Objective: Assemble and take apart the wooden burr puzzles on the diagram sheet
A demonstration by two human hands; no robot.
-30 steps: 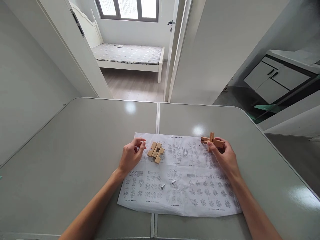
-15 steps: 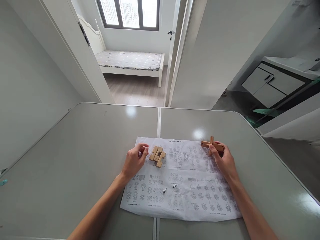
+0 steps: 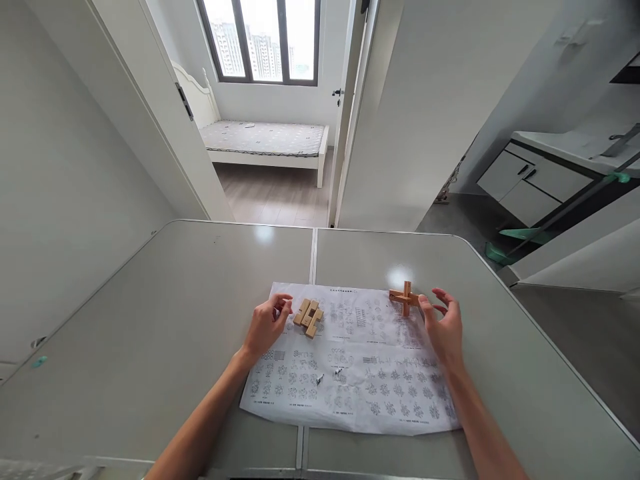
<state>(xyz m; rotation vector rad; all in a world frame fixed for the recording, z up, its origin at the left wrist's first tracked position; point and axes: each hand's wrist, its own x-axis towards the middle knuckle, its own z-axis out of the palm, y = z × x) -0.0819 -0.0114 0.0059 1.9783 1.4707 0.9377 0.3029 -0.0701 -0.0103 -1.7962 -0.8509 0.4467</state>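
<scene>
A white printed sheet [image 3: 350, 360] full of small diagrams lies on a grey table [image 3: 150, 320]. On its far left part lie a few loose wooden blocks [image 3: 308, 315] side by side. My left hand [image 3: 265, 325] rests just left of them, fingers curled with nothing in them. On the sheet's far right corner stands a crossed wooden puzzle assembly [image 3: 404, 298]. My right hand [image 3: 443, 327] is just right of it, fingers spread and apart from the wood.
Two tiny dark bits [image 3: 330, 377] lie near the sheet's middle. A seam [image 3: 311, 260] splits the table down its centre. Beyond the far edge an open doorway shows a bed [image 3: 265, 139]; grey cabinets [image 3: 530, 187] stand at right.
My right hand has let go of the crossed wooden assembly and opened; the assembly now stands on the sheet. The head camera has tilted up. My left hand stays by the blocks.
</scene>
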